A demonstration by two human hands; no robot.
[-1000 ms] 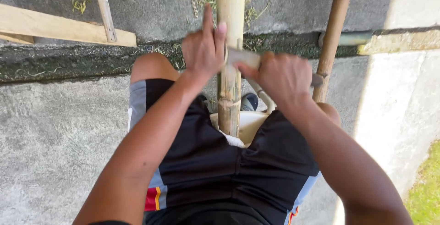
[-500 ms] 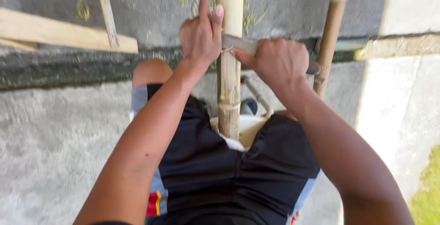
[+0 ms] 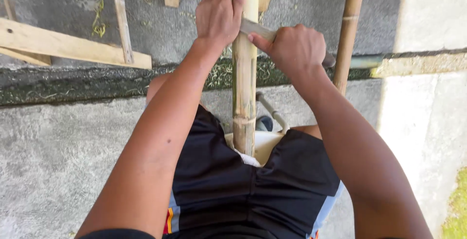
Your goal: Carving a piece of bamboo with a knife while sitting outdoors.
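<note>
2 bamboo poles (image 3: 244,73), 1 knife (image 3: 258,28), 2 hands (image 3: 219,17)

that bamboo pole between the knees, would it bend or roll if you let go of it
The bamboo pole looks thick and jointed, so it probably stays stiff rather than flexing. Being round, it would likely roll or tip sideways if the left hand released it. Bamboo is usually hollow, so it is probably light for its length. The right hand holds a blade against it.
</note>
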